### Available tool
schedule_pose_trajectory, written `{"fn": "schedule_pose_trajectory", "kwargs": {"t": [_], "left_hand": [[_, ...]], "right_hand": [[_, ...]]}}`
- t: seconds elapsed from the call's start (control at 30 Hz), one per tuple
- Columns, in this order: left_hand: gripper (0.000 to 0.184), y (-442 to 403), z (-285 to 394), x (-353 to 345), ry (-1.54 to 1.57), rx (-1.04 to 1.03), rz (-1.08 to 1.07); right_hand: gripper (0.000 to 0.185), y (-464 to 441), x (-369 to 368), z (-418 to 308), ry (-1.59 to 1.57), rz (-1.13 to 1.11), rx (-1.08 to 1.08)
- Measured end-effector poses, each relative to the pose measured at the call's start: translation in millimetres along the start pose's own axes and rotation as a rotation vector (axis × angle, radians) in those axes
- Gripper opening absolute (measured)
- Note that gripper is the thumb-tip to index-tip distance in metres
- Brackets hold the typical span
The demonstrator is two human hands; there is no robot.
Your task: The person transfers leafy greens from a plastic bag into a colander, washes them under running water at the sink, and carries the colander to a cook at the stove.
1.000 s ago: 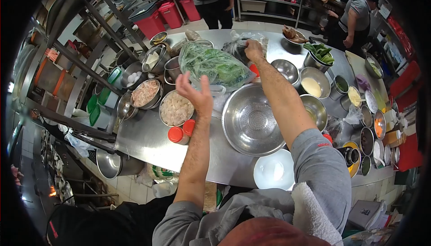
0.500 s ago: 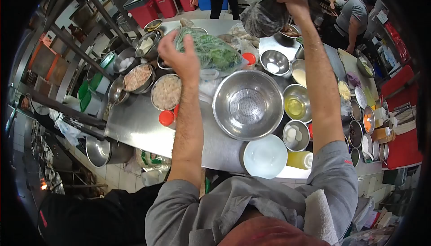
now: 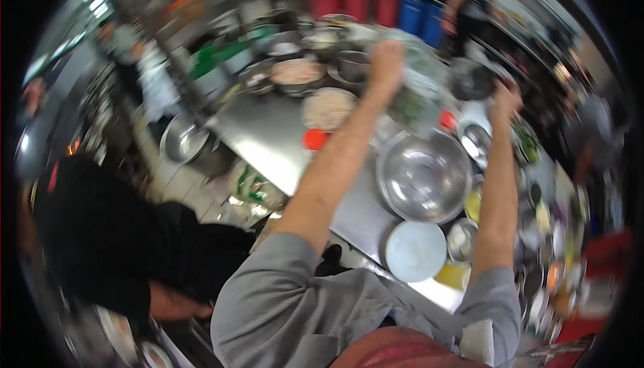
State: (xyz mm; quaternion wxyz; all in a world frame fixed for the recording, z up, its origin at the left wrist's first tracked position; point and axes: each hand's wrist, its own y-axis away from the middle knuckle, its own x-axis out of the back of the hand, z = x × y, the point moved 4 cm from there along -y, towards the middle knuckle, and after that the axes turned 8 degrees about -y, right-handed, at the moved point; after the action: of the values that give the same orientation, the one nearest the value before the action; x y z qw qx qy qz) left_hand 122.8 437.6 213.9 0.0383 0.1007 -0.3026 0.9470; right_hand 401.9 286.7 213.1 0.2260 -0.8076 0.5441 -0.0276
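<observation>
Perhaps the dark bag [image 3: 471, 81] slides through the right hand's [image 3: 507, 98] closed grip, being thin; left hand's [image 3: 387, 63] grip: blurred, can't tell.

Blur smears the left hand [image 3: 388, 61] and right hand [image 3: 506, 98] (fingers included). What the dark bag [image 3: 471, 81] contains cannot be told. The frame's top edge crops a co-worker [image 3: 474, 6].

Both my arms [image 3: 335, 169] extended forward. My right hand [image 3: 507, 97] clenched; my left hand [image 3: 387, 61] blurred, grip indeterminate.
</observation>
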Motion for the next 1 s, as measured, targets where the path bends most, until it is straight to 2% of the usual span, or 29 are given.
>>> {"fn": "schedule_pose_trajectory", "kwargs": {"t": [0.03, 0.07, 0.1, 0.13, 0.2, 0.23, 0.3, 0.33, 0.4, 0.47, 0.5, 0.53, 0.6, 0.67, 0.73, 0.77, 0.8, 0.83, 0.9, 1.0], "left_hand": [[0.030, 0, 26, 16, -0.046, -0.017, 0.023], [0.031, -1, 44, 30, -0.050, -0.041, 0.066], [0.031, 0, 53, 40, -0.059, -0.034, 0.067], [0.030, 3, 60, 45, -0.056, -0.029, 0.050], [0.033, 13, 64, 56, -0.099, -0.202, 0.157], [0.033, 18, 59, 57, -0.111, -0.208, 0.174], [0.036, 28, 37, 49, -0.009, -0.031, 0.088], [0.036, 31, 32, 47, -0.010, -0.036, 0.096], [0.038, 40, 10, 40, 0.300, 0.310, 0.100], [0.034, 48, 15, 41, 0.351, 0.359, 0.109], [0.031, 51, 26, 50, 0.344, 0.344, 0.090], [0.029, 56, 31, 54, 0.335, 0.333, 0.066], [0.027, 61, 40, 53, 0.382, 0.311, 0.062], [0.024, 60, 67, 81, 0.459, 0.225, 0.029], [0.023, 64, 85, 103, 0.303, 0.129, 0.053], [0.023, 69, 91, 123, 0.280, 0.131, 0.110], [0.025, 77, 101, 133, 0.356, 0.157, 0.048], [0.029, 85, 108, 140, 0.438, 0.177, -0.023], [0.029, 108, 118, 167, 0.479, 0.177, 0.047], [0.029, 150, 130, 204, 0.438, 0.148, 0.200]], "right_hand": [[0.027, -12, -1, 38, -0.260, 0.049, 0.013], [0.028, -19, -3, 72, -0.357, -0.010, 0.013], [0.024, -13, -7, 107, -0.327, 0.007, -0.039], [0.023, 3, -12, 126, 0.016, -0.139, -0.177], [0.024, -10, -14, 231, 0.515, -0.546, -0.085], [0.024, -4, -21, 221, 0.501, -0.560, -0.075], [0.020, 3, -29, 180, 0.769, -0.490, 0.385], [0.020, 26, -36, 120, 0.588, -0.525, 0.225], [0.019, 85, -53, -24, 0.214, -0.512, -0.093], [0.020, 102, -49, -46, 0.244, -0.686, -0.125], [0.020, 110, -47, -48, 0.273, -0.862, -0.161], [0.018, 105, -41, -28, 0.376, -0.933, -0.060], [0.020, 101, -21, 20, 0.652, -0.942, 0.126], [0.036, 108, 0, 61, 1.062, -0.957, 0.271], [0.057, 129, 17, 62, 1.194, -1.010, 0.213], [0.063, 130, 23, 74, 1.157, -1.042, 0.143], [0.070, 127, 27, 85, 1.131, -1.065, 0.067], [0.070, 128, 25, 85, 1.124, -1.094, 0.099], [0.069, 123, 30, 89, 1.125, -0.998, -0.039], [0.062, 87, 29, 133, 1.197, -0.989, 0.022]]}}
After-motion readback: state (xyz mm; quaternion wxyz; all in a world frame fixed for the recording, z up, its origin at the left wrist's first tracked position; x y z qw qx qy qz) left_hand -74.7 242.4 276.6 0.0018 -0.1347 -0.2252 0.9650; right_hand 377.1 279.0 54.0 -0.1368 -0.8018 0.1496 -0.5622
